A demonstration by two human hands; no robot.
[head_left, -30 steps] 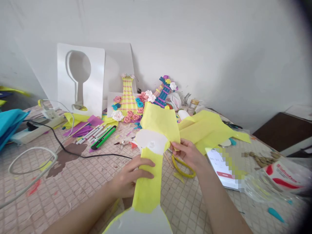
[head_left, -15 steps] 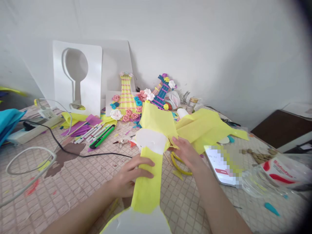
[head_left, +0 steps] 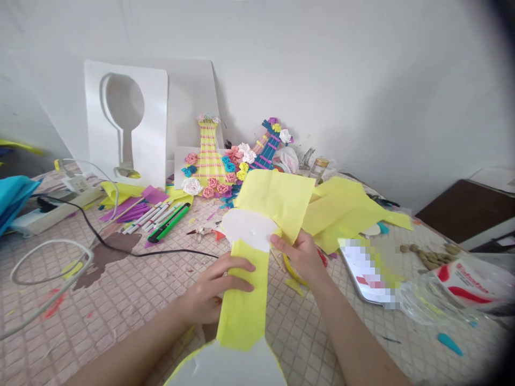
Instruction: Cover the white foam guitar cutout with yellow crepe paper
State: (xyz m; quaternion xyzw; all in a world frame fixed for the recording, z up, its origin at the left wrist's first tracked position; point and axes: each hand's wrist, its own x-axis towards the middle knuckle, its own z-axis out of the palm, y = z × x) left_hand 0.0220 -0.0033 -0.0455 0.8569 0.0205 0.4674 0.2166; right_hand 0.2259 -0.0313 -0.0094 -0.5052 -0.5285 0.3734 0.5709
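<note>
Here, white cutout (head_left: 249,228) with yellow-wrapped neck (head_left: 243,319), left fingers (head_left: 240,282) round it, right fingers (head_left: 283,244) tight on yellow paper (head_left: 277,193).

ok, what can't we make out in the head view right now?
All in the head view:
- Left hand: some digits hidden behind the white-and-yellow cutout.
- Cutout's wide near end: cut off by the bottom edge.
- Right hand: some fingertips hidden behind the yellow paper.
- Phone: much of its screen is under pixelation.
- Blue sheets: cut off by the left edge.
</note>
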